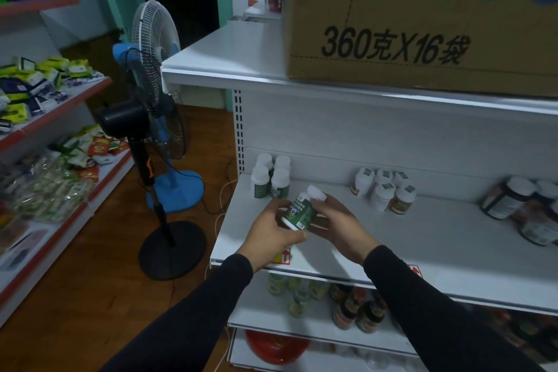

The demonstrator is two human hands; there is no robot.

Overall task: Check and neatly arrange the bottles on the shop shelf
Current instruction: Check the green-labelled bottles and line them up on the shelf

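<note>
Your left hand and right hand both grip a tilted green-labelled bottle, label unreadable; the carton reads "360克X16袋".

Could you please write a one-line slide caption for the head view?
Both hands, left and right, hold a tilted green-label bottle over the white shelf, near four matching bottles.

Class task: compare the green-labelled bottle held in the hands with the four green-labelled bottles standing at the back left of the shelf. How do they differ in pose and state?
The held bottle is tilted and off the shelf, gripped by the left hand and right hand; the group of four stands upright, untouched, on the shelf. The held bottle is alone; the four are clustered together. All share white caps and green labels.
</note>
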